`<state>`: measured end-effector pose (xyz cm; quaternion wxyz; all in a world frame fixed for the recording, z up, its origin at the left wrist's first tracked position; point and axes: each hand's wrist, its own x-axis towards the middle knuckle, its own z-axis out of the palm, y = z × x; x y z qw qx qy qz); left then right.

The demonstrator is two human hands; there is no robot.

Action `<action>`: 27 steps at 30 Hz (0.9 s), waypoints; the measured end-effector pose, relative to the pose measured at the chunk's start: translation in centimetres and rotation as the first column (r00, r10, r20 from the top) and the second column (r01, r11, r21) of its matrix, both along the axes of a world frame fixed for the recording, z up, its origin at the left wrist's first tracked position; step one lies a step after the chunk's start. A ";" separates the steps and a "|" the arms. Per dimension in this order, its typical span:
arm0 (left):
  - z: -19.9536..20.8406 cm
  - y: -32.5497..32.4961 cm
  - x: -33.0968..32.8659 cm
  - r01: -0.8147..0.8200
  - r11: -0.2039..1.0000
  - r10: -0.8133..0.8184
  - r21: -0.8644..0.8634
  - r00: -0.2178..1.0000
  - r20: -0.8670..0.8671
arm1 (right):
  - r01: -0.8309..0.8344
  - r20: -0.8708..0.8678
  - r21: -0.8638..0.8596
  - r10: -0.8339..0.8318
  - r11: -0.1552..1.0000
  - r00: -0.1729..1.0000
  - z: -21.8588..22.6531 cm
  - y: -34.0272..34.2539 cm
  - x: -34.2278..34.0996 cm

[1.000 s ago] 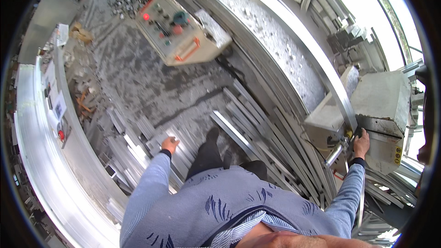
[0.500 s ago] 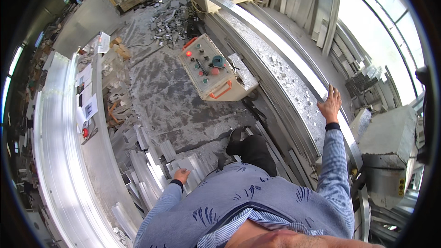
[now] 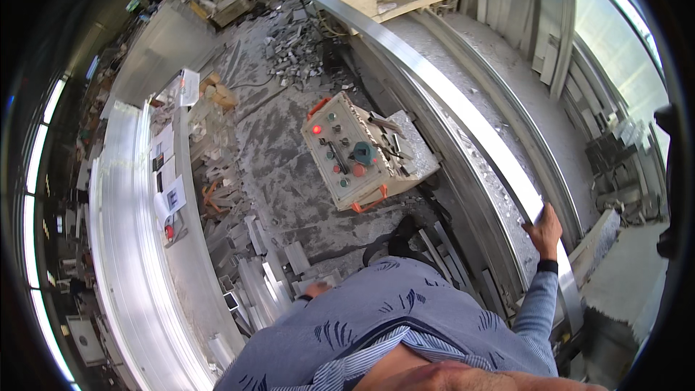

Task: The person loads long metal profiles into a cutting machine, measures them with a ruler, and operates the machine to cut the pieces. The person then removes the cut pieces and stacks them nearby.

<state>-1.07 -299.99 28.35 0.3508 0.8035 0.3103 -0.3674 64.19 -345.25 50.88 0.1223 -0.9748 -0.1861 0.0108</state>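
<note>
A long silvery metal profile [image 3: 474, 112] runs from the far middle down past my right side, above a machine bed [image 3: 499, 199] strewn with metal offcuts. My right hand [image 3: 546, 232] is on its near part, thumb on the left side and fingers curled over the right edge. Close by my body at the lower middle is my left hand [image 3: 316, 289], blurred and partly hidden by my clothing. Beneath it lie several metal offcuts [image 3: 268, 279]; whether it touches any I cannot tell.
A control box [image 3: 340, 152] with buttons and orange handles stands ahead, metal pieces lying beside it. Wide metal profiles [image 3: 137, 246] lie along the left, next to a bench with papers [image 3: 171, 199]. Scrap [image 3: 297, 47] is heaped on the far floor. Pale machine housing [image 3: 630, 275] stands at the right.
My right hand has gone from lying flat with fingers spread to curling round the profile. The profile has shifted left over the bed. My left hand has drawn in toward my body.
</note>
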 end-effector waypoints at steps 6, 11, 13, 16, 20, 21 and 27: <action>2.9 5.6 11.8 -0.767 0.613 0.787 -0.192 0.572 0.230 | -0.057 0.007 -0.024 0.057 0.998 0.998 1.3 3.1 0.6; 5.1 5.2 14.9 -0.786 0.597 0.800 -0.161 0.568 0.194 | -0.204 0.018 0.010 0.204 0.979 0.979 0.7 16.4 5.3; 5.0 4.5 14.6 -0.792 0.601 0.796 -0.107 0.581 0.168 | -0.336 0.051 0.037 0.334 0.941 0.941 0.9 23.5 7.9; 4.9 4.0 12.4 -0.725 0.689 0.710 -0.011 0.671 0.212 | -0.411 -0.005 0.123 0.415 0.903 0.910 1.3 33.0 11.1; 4.8 4.6 8.8 -0.707 0.696 0.672 0.127 0.703 0.234 | -0.388 -0.084 0.157 0.403 0.908 0.911 1.9 38.0 13.1; 4.5 5.0 8.3 -0.688 0.704 0.656 0.179 0.725 0.210 | -0.349 -0.113 0.148 0.367 0.925 0.923 2.2 38.0 13.2; 3.1 7.6 6.2 -0.669 0.723 0.665 0.175 0.742 0.088 | -0.310 -0.100 0.226 0.339 0.923 0.936 5.0 35.6 13.2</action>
